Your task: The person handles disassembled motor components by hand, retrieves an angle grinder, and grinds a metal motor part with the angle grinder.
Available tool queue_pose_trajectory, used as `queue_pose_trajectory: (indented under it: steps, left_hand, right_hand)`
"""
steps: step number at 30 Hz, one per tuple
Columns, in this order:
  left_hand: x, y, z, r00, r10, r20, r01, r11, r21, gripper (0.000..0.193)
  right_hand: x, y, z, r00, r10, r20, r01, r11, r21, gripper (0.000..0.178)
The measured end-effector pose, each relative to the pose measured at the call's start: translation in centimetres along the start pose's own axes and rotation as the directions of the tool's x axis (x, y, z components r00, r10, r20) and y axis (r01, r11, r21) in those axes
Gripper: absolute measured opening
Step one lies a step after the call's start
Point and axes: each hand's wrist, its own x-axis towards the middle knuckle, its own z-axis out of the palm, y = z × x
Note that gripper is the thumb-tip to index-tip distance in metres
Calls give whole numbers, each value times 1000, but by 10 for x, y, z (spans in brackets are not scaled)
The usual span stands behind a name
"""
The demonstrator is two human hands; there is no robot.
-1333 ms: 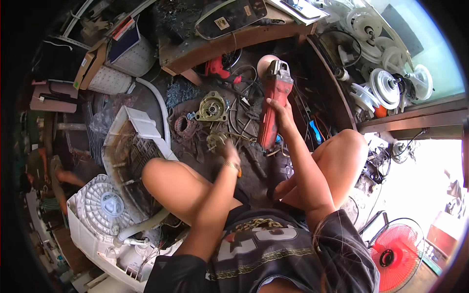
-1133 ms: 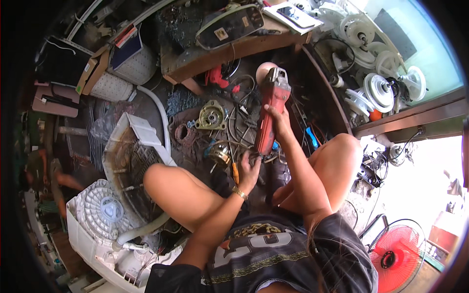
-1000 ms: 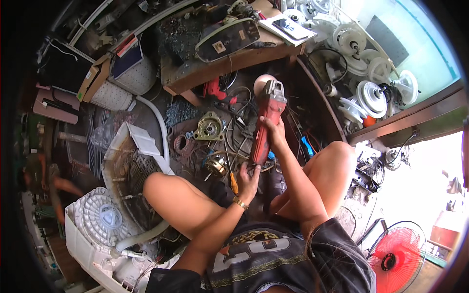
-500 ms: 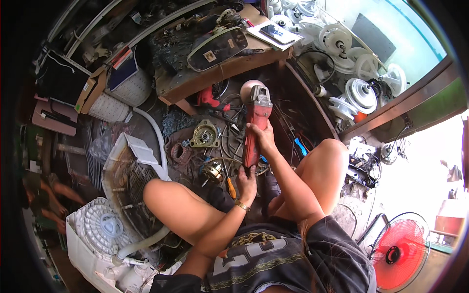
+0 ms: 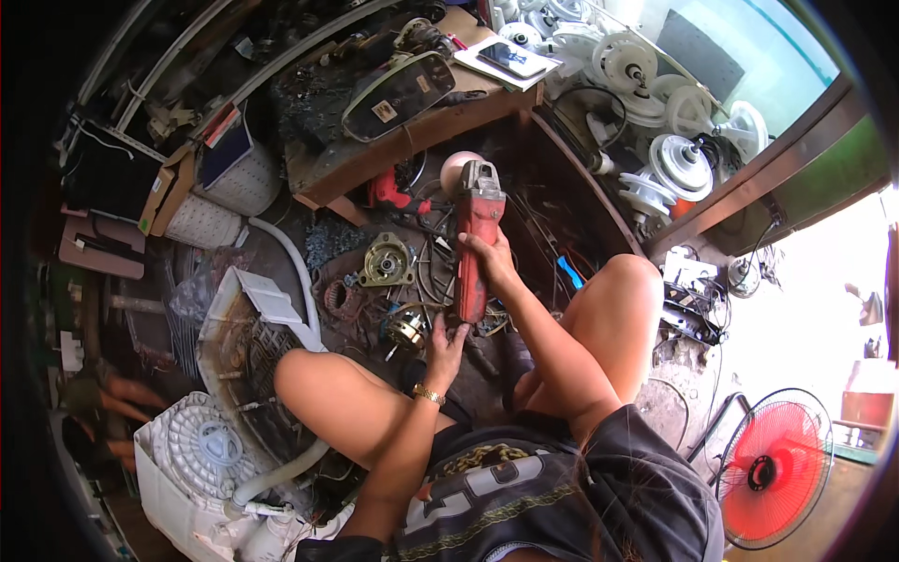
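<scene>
A red angle grinder (image 5: 473, 267) with a grey metal head is held upright in the picture between my knees. My right hand (image 5: 493, 259) is wrapped round its body from the right. Its pale round disc (image 5: 456, 174) shows beside the head, partly hidden by it. My left hand (image 5: 444, 354), with a gold watch at the wrist, is just below the grinder's rear end, thumb and fingers apart. Whether its fingertips touch the casing is hard to make out. Beyond lie a round metal motor housing (image 5: 387, 260) and a small motor part (image 5: 405, 328) with a shaft.
A wooden bench (image 5: 412, 140) ahead carries a mirror-like panel and a phone. Under it lies a red power drill (image 5: 398, 193). White pulley wheels (image 5: 681, 167) stand at the right. A grey hose (image 5: 298, 262) and white machine tub (image 5: 201, 440) are left, a red fan (image 5: 773, 468) lower right.
My left hand has shifted left and down a little from the grinder's rear end, its fingers more spread. My right hand keeps its grip. The whole view has shifted slightly.
</scene>
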Motion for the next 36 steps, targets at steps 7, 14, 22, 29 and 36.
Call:
queue_pose_trajectory:
  steps: [7,14,22,29,36]
  left_hand:
    - [17,9,-3,989,-125,73,76,877,474,35]
    - [61,52,-28,911,-41,411,108,984,-141,72]
    - [63,36,-11,959,-206,196,258,919,-299,68]
    - [63,71,-105,977,-207,53,212,907,-364,63]
    - [56,95,-142,978,-190,-91,147,924,-354,59]
  right_hand:
    - [-3,-5,-5,999,16,29,-16,1000,-6,50]
    - [-14,7,18,987,-162,-1,160,974,-163,57]
    - [-34,-19,-2,994,-15,113,90,706,-702,84]
    - [-148,-241,-129,913,-382,-146,273,835,-478,40]
    - [-124,-128,-231,971,12,-238,-97,933,-347,27]
